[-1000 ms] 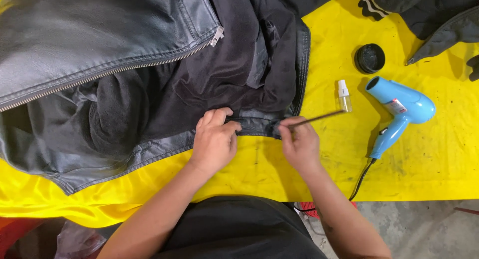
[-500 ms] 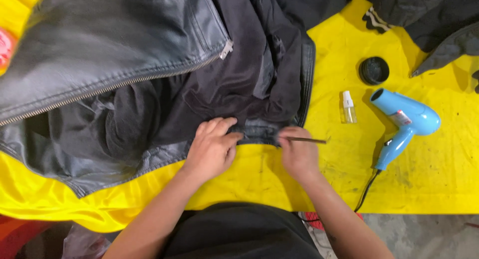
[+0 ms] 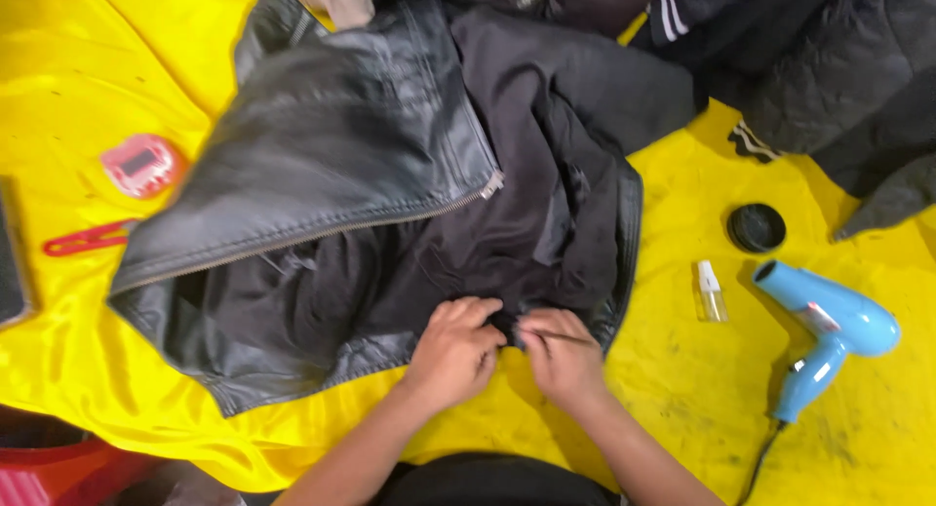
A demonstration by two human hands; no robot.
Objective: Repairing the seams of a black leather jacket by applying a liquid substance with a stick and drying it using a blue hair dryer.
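Observation:
A black leather jacket (image 3: 322, 175) lies open on the yellow cloth (image 3: 702, 399), its dark lining (image 3: 487, 243) turned up. My left hand (image 3: 453, 355) presses on the jacket's lower hem. My right hand (image 3: 564, 355) sits right beside it, fingers pinched around a thin dark stick-like tool (image 3: 556, 336) whose tip meets the hem between the two hands. Most of the tool is hidden by my fingers.
A light blue hair dryer (image 3: 829, 330) with its cord lies at the right. A small clear bottle (image 3: 711, 291) and a round black tin (image 3: 757, 227) are near it. More dark garments (image 3: 819, 67) are piled at the top right. Red scissors (image 3: 88, 238) and a pink object (image 3: 141, 165) lie left.
The view has shifted, so the jacket sits lower and more of the table's left side shows. My right hand has drawn in close to the left, and less of the tool sticks out.

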